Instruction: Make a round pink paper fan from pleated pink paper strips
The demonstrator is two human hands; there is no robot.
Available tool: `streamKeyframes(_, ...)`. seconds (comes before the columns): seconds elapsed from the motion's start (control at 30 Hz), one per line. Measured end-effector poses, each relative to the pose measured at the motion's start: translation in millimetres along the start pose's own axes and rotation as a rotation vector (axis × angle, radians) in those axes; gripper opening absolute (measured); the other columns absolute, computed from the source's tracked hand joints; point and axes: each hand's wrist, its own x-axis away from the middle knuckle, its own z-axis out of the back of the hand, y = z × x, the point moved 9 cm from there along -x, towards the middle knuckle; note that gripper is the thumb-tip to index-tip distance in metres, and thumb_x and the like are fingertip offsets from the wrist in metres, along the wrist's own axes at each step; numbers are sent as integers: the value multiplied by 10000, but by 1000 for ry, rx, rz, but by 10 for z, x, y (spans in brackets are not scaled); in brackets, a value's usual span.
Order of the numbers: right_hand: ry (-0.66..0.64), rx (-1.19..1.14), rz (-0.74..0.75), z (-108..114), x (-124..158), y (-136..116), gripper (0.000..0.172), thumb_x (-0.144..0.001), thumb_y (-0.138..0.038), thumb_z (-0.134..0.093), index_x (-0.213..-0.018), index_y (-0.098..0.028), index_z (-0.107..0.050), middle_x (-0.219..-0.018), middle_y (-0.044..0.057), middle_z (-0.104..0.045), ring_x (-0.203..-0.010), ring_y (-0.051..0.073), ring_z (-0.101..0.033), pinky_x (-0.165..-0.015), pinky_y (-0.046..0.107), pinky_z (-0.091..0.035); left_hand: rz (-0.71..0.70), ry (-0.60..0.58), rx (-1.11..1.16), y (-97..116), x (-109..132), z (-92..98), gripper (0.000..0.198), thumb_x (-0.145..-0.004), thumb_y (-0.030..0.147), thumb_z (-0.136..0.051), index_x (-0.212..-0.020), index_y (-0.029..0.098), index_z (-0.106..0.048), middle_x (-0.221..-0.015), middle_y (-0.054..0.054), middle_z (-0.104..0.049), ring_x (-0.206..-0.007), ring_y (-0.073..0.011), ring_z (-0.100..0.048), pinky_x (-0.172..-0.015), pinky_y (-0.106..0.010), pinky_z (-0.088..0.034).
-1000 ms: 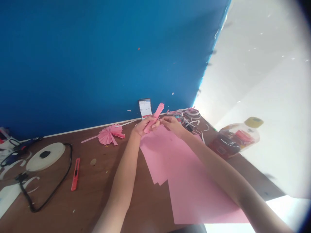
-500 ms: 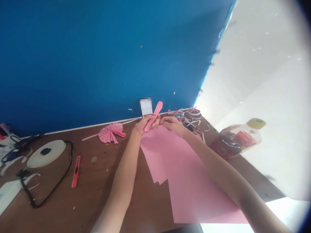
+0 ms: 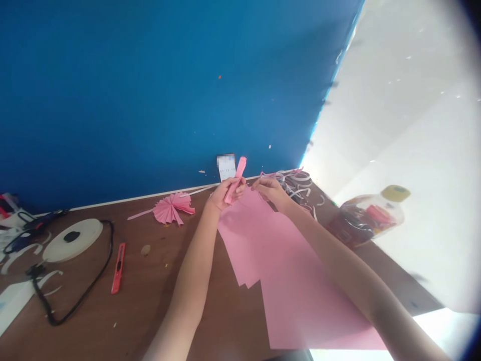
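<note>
My left hand [image 3: 224, 193] is closed round a folded pink paper strip [image 3: 238, 172] that sticks up past the fingers towards the blue wall. My right hand [image 3: 269, 189] sits just to the right of it, fingers pinched together, a small gap from the strip; what it pinches is too small to see. Both hands hover over the far end of large pink paper sheets [image 3: 289, 271] lying on the brown table [image 3: 150, 301].
A finished pink paper fan [image 3: 171, 207] lies left of my hands. A red utility knife [image 3: 117, 267], a white round disc [image 3: 72, 239] and a black cable [image 3: 82, 296] lie at the left. Paper strips [image 3: 296, 180] and a plastic jar [image 3: 366, 215] sit at the right.
My right hand has drawn a little away from the strip to the right. The strip in my left hand now stands more upright.
</note>
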Motion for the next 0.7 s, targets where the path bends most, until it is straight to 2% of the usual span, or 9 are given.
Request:
streamKeyframes(0.2, 59, 40, -50, 40, 5, 53, 159, -694, -335, -599, -703, -177, -614, -454, -77, -344, -420, 61, -249, -418, 237, -161, 9, 44, -43, -8, 8, -21, 259, -819, 253, -486, -1014, 114, -585, -541, 26, -435, -412, -58, -336, -407, -192, -238)
streamKeyframes(0.4, 83, 66, -74, 45, 26, 38, 166, -686, -339, -594, -707, -177, -620, -471, -68, -362, -426, 62, -266, -411, 231, -166, 2, 74, -164, -1, -12, -12, 140, -800, 254, -554, -863, 129, -548, -555, 34, -477, -381, -23, -278, -404, -179, -231)
streamKeyframes(0.5, 84, 67, -56, 49, 24, 29, 175, -692, -347, -600, -704, -174, -622, -475, -70, -360, -433, 60, -256, -423, 232, -171, 3, 91, -194, -12, -38, 30, 147, -796, 266, -571, -799, 134, -506, -605, 12, -519, -393, -17, -332, -405, -174, -232)
streamKeyframes(0.57, 85, 71, -38, 59, 15, 25, 183, -698, -354, -602, -702, -172, -622, -487, -69, -370, -443, 58, -254, -435, 233, -178, 5, 143, -206, -22, -46, 95, 164, -788, 275, -586, -811, 138, -499, -627, 4, -532, -415, -27, -389, -414, -173, -257)
streamKeyframes(0.7, 92, 60, -9, 96, -5, 13, 191, -717, -359, -591, -709, -170, -621, -503, -64, -385, -466, 64, -274, -458, 233, -202, 6, 218, -273, -25, -37, 187, 188, -787, 297, -595, -847, 139, -512, -676, -13, -557, -507, -71, -506, -476, -201, -364)
